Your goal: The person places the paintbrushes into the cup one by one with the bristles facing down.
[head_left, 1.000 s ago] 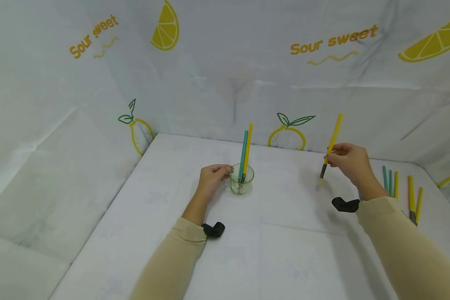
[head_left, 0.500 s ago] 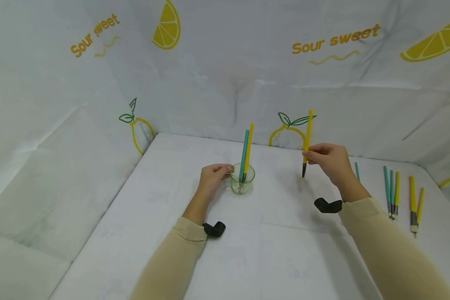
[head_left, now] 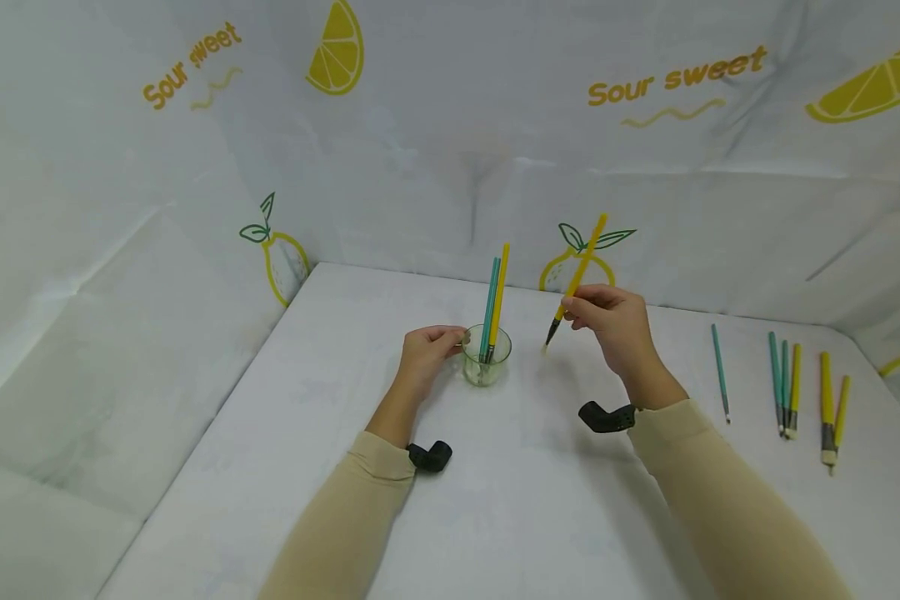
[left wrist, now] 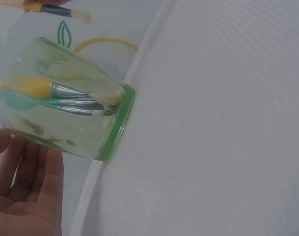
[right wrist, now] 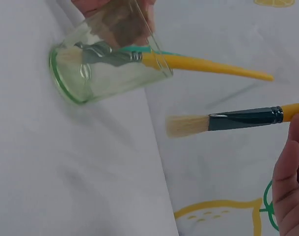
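A clear greenish glass [head_left: 486, 367] stands upright on the white-covered table. My left hand [head_left: 425, 358] holds it at its left side, near the rim. Inside lean a yellow-handled paintbrush [head_left: 499, 292] and two teal-handled paintbrushes [head_left: 489, 304], bristles down. To the right of the glass, my right hand [head_left: 613, 323] pinches another yellow paintbrush [head_left: 581, 267] by the lower handle. That brush tilts, its pale bristles [right wrist: 187, 126] pointing down towards the table and apart from the glass. In the left wrist view the fingers [left wrist: 51, 184] lie along the glass wall.
On the right of the table lie a single teal paintbrush [head_left: 720, 371], a group of teal and yellow brushes [head_left: 794, 383], and two yellow brushes [head_left: 827, 400] farther right. A white lemon-print cloth [head_left: 420, 167] hangs behind the table.
My right hand has moved left with the yellow paintbrush, nearer the glass, and the brush has tilted. The teal brush on the table has come into view. My left hand and the glass stay put.
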Demonstrator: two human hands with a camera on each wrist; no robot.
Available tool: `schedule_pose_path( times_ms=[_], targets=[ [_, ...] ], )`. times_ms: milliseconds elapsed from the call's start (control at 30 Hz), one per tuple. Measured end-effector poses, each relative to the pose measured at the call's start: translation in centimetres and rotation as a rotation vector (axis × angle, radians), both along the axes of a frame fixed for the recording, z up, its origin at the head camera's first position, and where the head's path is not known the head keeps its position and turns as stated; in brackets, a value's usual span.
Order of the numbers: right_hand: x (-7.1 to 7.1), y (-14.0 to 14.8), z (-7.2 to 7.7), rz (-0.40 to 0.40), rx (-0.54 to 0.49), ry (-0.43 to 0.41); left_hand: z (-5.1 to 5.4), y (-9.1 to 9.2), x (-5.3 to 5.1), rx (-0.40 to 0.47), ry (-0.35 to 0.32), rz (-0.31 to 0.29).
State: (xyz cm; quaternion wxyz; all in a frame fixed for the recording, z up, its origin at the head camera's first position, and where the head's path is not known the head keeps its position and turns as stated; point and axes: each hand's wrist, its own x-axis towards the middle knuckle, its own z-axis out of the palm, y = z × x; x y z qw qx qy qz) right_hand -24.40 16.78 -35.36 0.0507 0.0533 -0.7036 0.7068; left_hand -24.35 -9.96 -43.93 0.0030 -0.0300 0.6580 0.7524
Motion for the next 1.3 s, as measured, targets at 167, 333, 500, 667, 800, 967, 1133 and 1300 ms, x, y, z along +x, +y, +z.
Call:
schedule_pose_path(
  times_ms=[167, 333, 500, 667, 800, 967, 1133, 1300],
  targets=[
    [0.2, -1.8, 0.4, -0.073, 0.019, 0.053, -0.1, 0.0, 0.0, 0.005, 0.007, -0.004],
    [0.0, -3.1, 0.4, -0.063, 0.004, 0.115, -0.1, 0.0, -0.1, 0.008, 0.012, -0.007],
    [-0.3, -4.5, 0.0, -0.063, 0.052, 0.129, -0.1, -0.1, -0.1, 0.012, 0.007, -0.013],
    [-0.6, -5.5, -0.8, -0.054, 0.143, 0.063, 0.0, -0.2, 0.0, 0.000, -0.001, -0.013],
    [-0.6, -6.1, -1.6, -0.046, 0.234, 0.020, -0.1, -0.2, -0.1, -0.002, -0.006, -0.021],
    [-0.6, -6.5, -2.6, -0.047, 0.313, -0.023, 0.1, -0.2, -0.1, -0.019, -0.020, -0.045],
    [-0.9, -6.9, -3.6, -0.045, 0.295, -0.060, 1.1, -0.2, 0.6, -0.019, -0.007, -0.039],
    [-1.0, -7.3, -4.3, -0.037, 0.287, -0.107, -0.1, -0.1, 0.0, 0.008, 0.025, -0.014]
  ],
)
